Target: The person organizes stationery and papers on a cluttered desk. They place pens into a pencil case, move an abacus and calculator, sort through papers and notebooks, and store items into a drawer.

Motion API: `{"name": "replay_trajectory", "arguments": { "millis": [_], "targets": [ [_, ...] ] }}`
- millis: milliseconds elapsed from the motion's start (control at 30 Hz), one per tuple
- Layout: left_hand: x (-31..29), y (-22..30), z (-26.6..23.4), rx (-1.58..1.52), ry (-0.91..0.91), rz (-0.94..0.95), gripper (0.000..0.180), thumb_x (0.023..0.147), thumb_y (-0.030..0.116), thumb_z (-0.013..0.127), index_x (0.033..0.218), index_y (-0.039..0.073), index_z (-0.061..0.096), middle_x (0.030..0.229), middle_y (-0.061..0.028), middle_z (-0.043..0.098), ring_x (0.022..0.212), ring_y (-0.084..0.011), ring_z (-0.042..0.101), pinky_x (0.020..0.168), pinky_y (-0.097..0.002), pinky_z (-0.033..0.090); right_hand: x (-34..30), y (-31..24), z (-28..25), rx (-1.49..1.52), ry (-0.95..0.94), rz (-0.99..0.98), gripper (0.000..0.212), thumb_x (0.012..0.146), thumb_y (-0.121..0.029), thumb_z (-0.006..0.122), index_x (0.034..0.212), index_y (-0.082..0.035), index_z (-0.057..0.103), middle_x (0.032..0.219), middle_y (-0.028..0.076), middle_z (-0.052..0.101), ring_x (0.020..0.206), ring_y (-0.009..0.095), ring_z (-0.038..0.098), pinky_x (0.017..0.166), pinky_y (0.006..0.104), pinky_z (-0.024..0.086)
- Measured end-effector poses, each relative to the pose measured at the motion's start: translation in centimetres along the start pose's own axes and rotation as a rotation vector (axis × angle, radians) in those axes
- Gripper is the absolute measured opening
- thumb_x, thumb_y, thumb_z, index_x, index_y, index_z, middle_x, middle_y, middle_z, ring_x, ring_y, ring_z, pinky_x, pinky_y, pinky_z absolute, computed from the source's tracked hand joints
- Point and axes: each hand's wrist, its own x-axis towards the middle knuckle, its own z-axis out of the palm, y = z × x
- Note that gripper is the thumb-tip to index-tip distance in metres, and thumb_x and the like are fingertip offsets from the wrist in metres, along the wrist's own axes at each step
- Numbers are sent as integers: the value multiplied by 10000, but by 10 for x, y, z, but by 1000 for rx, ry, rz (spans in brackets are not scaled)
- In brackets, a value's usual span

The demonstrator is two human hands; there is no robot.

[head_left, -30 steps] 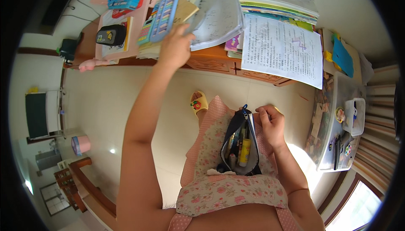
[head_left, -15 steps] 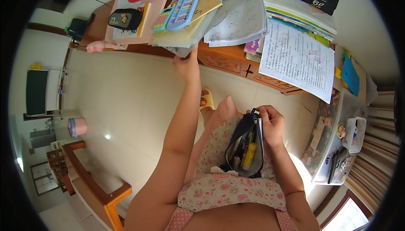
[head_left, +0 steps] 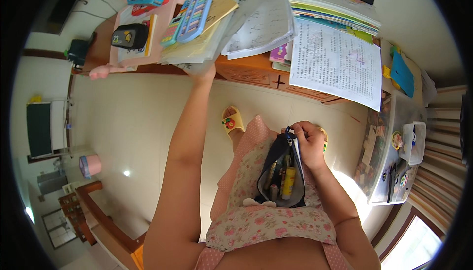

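Pouch (head_left: 277, 148) gapes just left of right fingers (head_left: 306, 127) pinching its rim, left hand's (head_left: 203, 76) fingers behind papers (head_left: 192, 55), grip unclear

The person is wearing a pale dress (head_left: 268, 226) with pinkish-red flowers scattering across it. At the top of the dress, pink straps (head_left: 213, 257) are showing small light dots. Down its left side a pink dotted panel (head_left: 227, 184) is running. Beyond its hem, a yellow left slipper (head_left: 235, 121) is carrying a red and green ornament.
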Motion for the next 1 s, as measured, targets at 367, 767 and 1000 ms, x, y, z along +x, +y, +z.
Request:
{"name": "replay_trajectory", "arguments": {
  "millis": [367,767,1000],
  "targets": [
    [-19,56,-44,-64,233,-101,223,751,16,623,961,-60,623,981,-205,649,888,-349,616,795,-442,480,3,2,2,47,21,-23,162,875,-127,599,885,23,660,761,137,656,655,196,630,632,296,501],
    [-121,118,-144,-1602,-352,-1227,103,819,-77,547,904,-19,535,953,-141,604,912,-207,621,763,-211,551,8,-21,-8,-184,190,-334,219,807,-61,632,1025,-51,649,782,90,617,577,248,604,545,320,502],
    [-131,192,-224,-1517,-989,-864,67,864,-34,561,911,14,556,966,-154,642,903,-243,661,770,-280,561,28,-47,-21,-629,70,-963,386,705,-70,669,1089,-75,636,825,42,605,599,198,599,528,303,504]
  ]
}}
